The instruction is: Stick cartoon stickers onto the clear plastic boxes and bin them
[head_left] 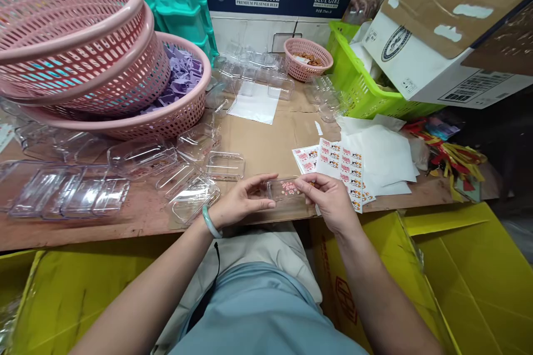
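Observation:
My left hand (247,199) holds a small clear plastic box (272,191) by its left end, thumb below and fingers above. Pink lettering of a sticker (289,187) shows at the box's right part. The thumb and forefinger of my right hand (327,197) are pinched at the sticker's right edge; whether they also grip the box, I cannot tell. Right beside that hand lie sticker sheets (340,162) with pink lettering and orange-and-white cat pictures. Another clear box (225,166) rests on the cardboard, beyond my left hand.
Clear boxes (70,191) crowd the table's left side. Pink baskets (183,116) stand behind them, one holding purple pieces (181,77). White backing sheets (378,150) lie at right, near a green crate (358,83). Yellow cartons (366,272) stand below the table edge.

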### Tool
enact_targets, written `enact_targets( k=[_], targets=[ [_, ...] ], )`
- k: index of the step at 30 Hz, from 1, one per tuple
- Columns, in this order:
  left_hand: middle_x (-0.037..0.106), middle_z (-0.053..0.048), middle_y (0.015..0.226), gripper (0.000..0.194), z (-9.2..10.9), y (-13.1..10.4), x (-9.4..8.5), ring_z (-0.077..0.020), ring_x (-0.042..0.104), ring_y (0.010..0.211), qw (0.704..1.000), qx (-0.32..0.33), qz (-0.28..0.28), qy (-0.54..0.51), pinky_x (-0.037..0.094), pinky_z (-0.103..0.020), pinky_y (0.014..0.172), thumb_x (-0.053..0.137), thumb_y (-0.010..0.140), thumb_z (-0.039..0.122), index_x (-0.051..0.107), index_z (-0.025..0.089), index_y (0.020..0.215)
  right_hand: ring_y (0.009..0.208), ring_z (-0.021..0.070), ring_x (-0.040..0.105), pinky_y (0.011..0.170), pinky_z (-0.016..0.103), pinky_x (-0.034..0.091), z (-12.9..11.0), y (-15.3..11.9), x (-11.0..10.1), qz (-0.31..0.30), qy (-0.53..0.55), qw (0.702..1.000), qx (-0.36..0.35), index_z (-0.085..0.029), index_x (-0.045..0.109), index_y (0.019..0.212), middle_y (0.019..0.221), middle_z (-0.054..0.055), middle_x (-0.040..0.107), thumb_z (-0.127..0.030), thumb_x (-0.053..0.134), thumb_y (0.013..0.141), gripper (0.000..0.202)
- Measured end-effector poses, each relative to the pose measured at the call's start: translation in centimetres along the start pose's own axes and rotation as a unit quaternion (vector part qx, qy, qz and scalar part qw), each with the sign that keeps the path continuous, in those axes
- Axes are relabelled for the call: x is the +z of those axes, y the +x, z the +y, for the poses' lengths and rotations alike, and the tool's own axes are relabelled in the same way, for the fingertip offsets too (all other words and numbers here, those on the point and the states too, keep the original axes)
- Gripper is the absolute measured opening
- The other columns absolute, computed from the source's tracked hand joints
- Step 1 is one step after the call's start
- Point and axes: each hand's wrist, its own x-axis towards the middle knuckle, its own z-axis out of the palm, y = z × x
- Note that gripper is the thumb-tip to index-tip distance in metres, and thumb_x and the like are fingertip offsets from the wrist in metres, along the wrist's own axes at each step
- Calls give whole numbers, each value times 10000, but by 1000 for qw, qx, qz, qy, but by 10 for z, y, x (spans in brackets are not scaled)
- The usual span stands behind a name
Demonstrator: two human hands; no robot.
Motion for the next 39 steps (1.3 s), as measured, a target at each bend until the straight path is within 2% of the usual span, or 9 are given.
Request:
enact_targets(
  k=[5,9,13,31,39],
  targets=[
    [562,-103,1356,689,0,-1,-1,-241,559,1194,999,-21,-21,-35,415,-413,1060,799,655,213,563,210,1302,481,82,462,461,220,383,1,-8,2,-5,-22,1000,17,-195,735,725,633,-10,657,-410,786,671,227],
    [583,-104,1327,705,-1,-1,-1,-243,581,1165,998,-23,-26,-44,408,-430,1065,807,648,210,559,208,1308,609,123,577,605,249,464,1,-7,5,-6,-46,999,3,-201,745,727,694,4,700,-392,773,693,196],
    [637,-96,1242,718,-1,-1,-2,-241,599,1133,998,-28,-31,-45,430,-430,1040,808,647,205,551,207,1318,676,149,617,680,275,487,3,-7,6,-10,-52,999,2,-202,750,738,725,13,716,-393,772,695,197],
    [645,-88,1231,713,-1,1,-4,-218,634,1059,997,-35,-34,-61,457,-410,1010,821,612,184,586,215,1284,724,164,647,720,287,490,1,-6,8,-27,-78,997,4,-200,749,758,772,26,746,-397,754,720,201],
    [679,-84,1147,723,-3,3,-5,-242,619,1088,998,-26,-39,-49,452,-448,1015,819,617,204,573,204,1297,756,192,666,740,312,504,0,-6,9,-26,-96,995,0,-198,751,769,797,43,754,-418,743,722,225]
  ],
)
